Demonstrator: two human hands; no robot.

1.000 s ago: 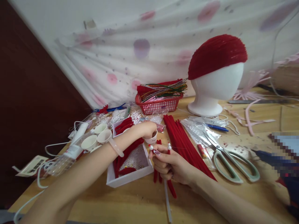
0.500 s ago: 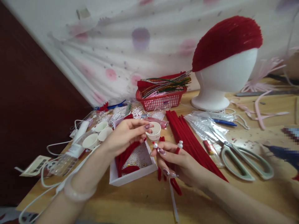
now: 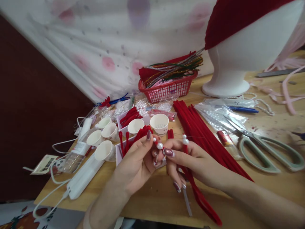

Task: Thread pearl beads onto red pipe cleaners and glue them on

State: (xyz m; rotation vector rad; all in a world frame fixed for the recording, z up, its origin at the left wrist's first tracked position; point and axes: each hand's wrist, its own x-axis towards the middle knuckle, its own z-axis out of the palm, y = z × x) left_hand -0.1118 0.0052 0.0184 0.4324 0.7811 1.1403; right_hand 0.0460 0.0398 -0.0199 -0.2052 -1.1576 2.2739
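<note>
My right hand is closed round red pipe cleaners, whose long loop hangs down below the fingers. Two white pearl beads sit on the upright end by my right index finger. Between the two hands, a bigger pearl is at a red stem's tip, held by my right thumb. My left hand pinches a small white bead against that tip. Beyond the fingers stands a white paper cup with beads inside. Behind my left hand, a box with red pieces is partly hidden.
Long red pipe cleaners and scissors lie to the right. Several paper cups and a white power strip are at left. A red basket and a white mannequin head stand at the back.
My left hand has come from the bead cup down to the right hand, bringing a small bead to the stem tip. The view has shifted closer and lower.
</note>
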